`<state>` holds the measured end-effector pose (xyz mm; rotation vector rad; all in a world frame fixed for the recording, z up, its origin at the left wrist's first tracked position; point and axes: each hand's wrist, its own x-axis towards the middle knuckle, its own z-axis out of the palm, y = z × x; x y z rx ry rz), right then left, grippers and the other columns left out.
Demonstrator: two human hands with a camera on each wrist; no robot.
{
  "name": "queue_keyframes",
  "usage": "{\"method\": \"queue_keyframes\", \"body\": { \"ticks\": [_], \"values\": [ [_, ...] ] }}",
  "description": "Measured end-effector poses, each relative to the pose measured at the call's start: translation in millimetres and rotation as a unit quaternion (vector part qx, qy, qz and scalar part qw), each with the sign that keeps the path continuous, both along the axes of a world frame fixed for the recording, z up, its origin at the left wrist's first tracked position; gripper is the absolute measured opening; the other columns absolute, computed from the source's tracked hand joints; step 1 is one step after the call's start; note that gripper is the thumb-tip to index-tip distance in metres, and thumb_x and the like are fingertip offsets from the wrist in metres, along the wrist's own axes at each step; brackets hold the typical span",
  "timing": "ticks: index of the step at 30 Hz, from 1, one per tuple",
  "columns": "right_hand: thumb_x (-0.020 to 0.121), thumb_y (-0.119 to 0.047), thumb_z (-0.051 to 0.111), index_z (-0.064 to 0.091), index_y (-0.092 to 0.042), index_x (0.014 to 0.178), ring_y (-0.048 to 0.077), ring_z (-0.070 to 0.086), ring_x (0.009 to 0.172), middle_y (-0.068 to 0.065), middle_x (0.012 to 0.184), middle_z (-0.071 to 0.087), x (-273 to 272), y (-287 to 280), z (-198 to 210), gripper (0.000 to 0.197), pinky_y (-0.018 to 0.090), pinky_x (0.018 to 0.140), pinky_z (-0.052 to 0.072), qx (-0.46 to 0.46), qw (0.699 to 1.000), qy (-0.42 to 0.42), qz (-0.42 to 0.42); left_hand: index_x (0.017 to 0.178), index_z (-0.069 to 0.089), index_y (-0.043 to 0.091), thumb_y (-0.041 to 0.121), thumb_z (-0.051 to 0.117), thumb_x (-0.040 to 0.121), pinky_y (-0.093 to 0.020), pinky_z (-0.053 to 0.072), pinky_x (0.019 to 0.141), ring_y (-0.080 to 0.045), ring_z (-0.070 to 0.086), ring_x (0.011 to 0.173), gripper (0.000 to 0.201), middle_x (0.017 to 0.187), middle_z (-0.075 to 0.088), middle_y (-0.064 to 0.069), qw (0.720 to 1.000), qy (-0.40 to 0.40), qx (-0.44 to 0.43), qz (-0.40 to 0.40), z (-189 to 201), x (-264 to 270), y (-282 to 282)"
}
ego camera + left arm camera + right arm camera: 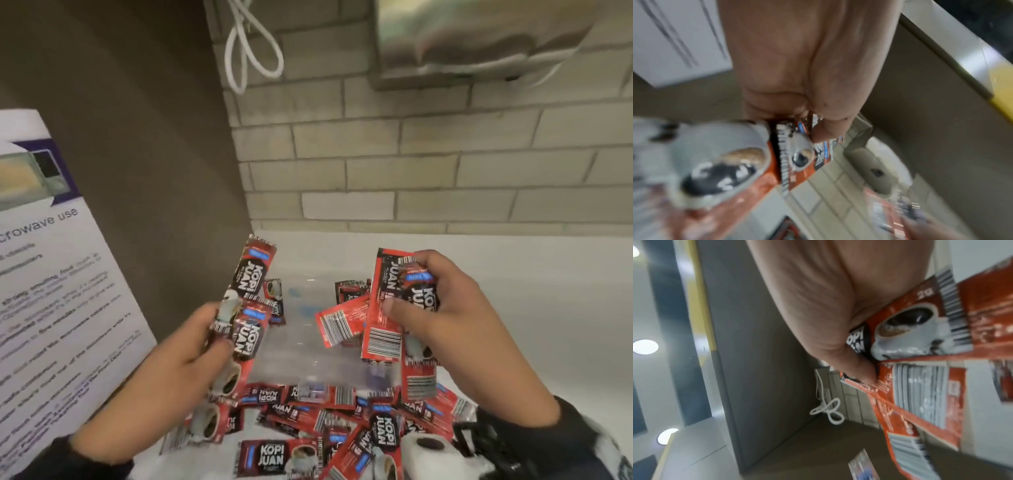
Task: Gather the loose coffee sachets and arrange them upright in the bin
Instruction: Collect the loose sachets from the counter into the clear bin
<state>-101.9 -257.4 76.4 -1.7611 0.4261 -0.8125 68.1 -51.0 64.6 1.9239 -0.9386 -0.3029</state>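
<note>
Red and black coffee sachets lie in a loose pile (342, 425) on the white counter in front of a clear plastic bin (308, 342). My left hand (191, 346) grips a bunch of sachets (248, 301) held upright at the bin's left side; the left wrist view shows them (797, 155) pinched under the thumb. At the bin's right side my right hand (435, 308) grips another bunch of sachets (394, 308), which appear in the right wrist view (920, 331) too. A few sachets (346, 291) stand or lean inside the bin.
A printed microwave notice (51, 291) leans on the brown panel at the left. Behind the bin is a tiled wall (411, 164), with a white cable loop (250, 48) and a metal dispenser (479, 41) above. White counter (548, 291) stretches to the right.
</note>
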Motion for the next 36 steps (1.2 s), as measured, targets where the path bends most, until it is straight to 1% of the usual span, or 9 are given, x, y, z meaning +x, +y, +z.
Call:
{"method": "queue_keyframes", "body": {
  "ticks": [6,10,13,16,21,24,29,31,36],
  "values": [
    [0.081,-0.006,0.067,0.055,-0.027,0.095,0.014,0.069,0.068,-0.002,0.085,0.07,16,21,-16,0.028,0.024,0.057,0.054,0.016,0.999,0.019,0.046,0.101,0.058,0.042,0.011,0.048,0.095,-0.049,0.053,0.08,-0.025,0.068,0.082,0.034,0.093,0.071,0.002,0.998,-0.003,-0.051,-0.025,3,-38,-31],
    [0.077,-0.005,0.069,0.056,-0.031,0.097,0.006,0.069,0.076,-0.01,0.089,0.071,23,34,-28,0.035,0.026,0.069,0.056,0.028,0.997,0.016,0.068,0.098,0.054,0.041,0.006,0.05,0.092,-0.019,0.05,0.064,-0.014,0.063,0.073,0.035,0.089,0.067,0.016,0.995,-0.092,-0.039,-0.03,-11,-52,-41],
    [0.071,-0.009,0.074,0.059,-0.031,0.095,0.019,0.069,0.081,0.0,0.089,0.071,27,44,-36,0.036,0.04,0.078,0.056,0.113,0.99,-0.008,0.087,0.101,0.052,0.034,0.004,0.051,0.091,-0.015,0.046,0.059,-0.002,0.061,0.068,0.031,0.084,0.067,0.013,0.997,-0.064,-0.023,-0.038,-19,-64,-43],
    [0.075,-0.006,0.074,0.058,-0.025,0.101,0.023,0.068,0.09,0.005,0.093,0.07,30,57,-42,0.035,0.037,0.083,0.056,0.201,0.972,-0.029,0.116,0.098,0.048,0.028,0.004,0.046,0.092,-0.012,0.035,0.048,-0.001,0.044,0.05,0.025,0.064,0.055,0.005,0.998,-0.031,-0.016,-0.042,-23,-71,-39],
    [0.08,-0.009,0.069,0.059,-0.015,0.095,0.017,0.066,0.079,0.016,0.087,0.067,33,70,-47,0.018,0.032,0.079,0.054,0.218,0.965,-0.01,0.148,0.089,0.044,0.029,-0.002,0.042,0.092,-0.007,0.036,0.055,0.006,0.05,0.059,0.032,0.07,0.058,0.015,0.998,-0.03,0.004,-0.054,-20,-80,-28],
    [0.079,-0.01,0.067,0.064,-0.014,0.091,0.011,0.063,0.072,0.004,0.078,0.065,34,73,-48,0.014,0.026,0.069,0.051,0.246,0.957,-0.015,0.153,0.09,0.055,0.037,0.002,0.046,0.091,-0.007,0.038,0.064,0.008,0.057,0.076,0.037,0.088,0.062,0.012,0.997,0.044,0.0,-0.056,-22,-78,-24],
    [0.072,-0.009,0.064,0.071,-0.018,0.085,0.021,0.063,0.075,0.004,0.077,0.067,36,66,-52,0.018,0.04,0.075,0.05,0.274,0.953,-0.041,0.125,0.091,0.072,0.046,0.019,0.06,0.051,-0.018,0.047,0.073,0.001,0.061,0.091,0.05,0.096,0.057,0.005,0.977,0.175,-0.047,-0.109,-29,-68,-23],
    [0.067,-0.011,0.061,0.073,-0.019,0.084,0.023,0.062,0.075,0.006,0.078,0.068,35,63,-50,0.022,0.041,0.074,0.051,0.288,0.948,-0.066,0.121,0.107,0.067,0.046,0.006,0.059,0.062,-0.019,0.048,0.077,0.001,0.059,0.101,0.06,0.1,0.057,0.013,0.98,0.143,-0.059,-0.122,-34,-72,-21],
    [0.084,0.005,0.05,0.07,-0.012,0.085,0.028,0.059,0.066,0.014,0.08,0.07,29,51,-44,0.026,0.036,0.062,0.05,0.345,0.92,-0.116,0.143,0.102,0.06,0.024,0.007,0.066,0.063,-0.026,0.053,0.069,-0.007,0.062,0.086,0.043,0.094,0.062,0.005,0.974,0.162,-0.156,-0.04,-42,-69,-22]
  ]
}}
